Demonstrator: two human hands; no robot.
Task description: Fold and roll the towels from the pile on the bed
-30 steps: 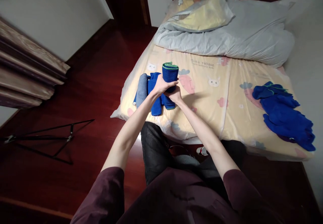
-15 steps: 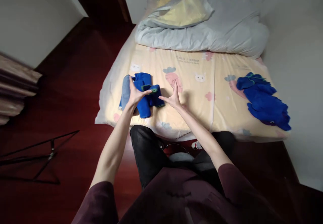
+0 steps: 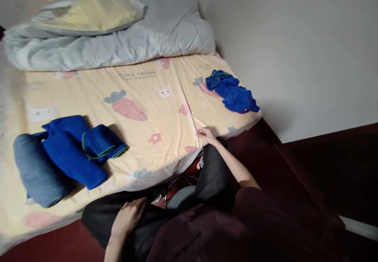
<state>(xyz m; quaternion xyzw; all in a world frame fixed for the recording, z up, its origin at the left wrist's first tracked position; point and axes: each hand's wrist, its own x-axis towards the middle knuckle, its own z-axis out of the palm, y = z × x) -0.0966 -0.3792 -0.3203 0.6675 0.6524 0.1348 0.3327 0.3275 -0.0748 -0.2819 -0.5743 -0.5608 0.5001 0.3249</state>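
Note:
My left hand [image 3: 128, 216] rests on my left thigh, its fingers lying loosely over the dark trousers with nothing in them. Over my right knee, at the bed's front edge, my right hand [image 3: 206, 135] has its fingers partly stretched out and holds nothing. On the left of the bed lie a grey-blue rolled cloth [image 3: 39, 169], a bright blue rolled cloth [image 3: 75, 159] and a smaller folded blue cloth [image 3: 99, 140] with green edging. A crumpled heap of blue cloths [image 3: 233, 90] lies at the right end, beyond my right hand.
The bed's sheet [image 3: 165, 114] is cream with carrot and rabbit prints. A bunched grey quilt [image 3: 171, 29] with a yellow part lies across the back. A white wall [image 3: 295, 49] stands to the right. Below, something round with a metal rim shows between my knees.
My view has swung to the right. Both hands have left the folded cloths: the left has come back to my thigh, the right has moved right to the bed's edge.

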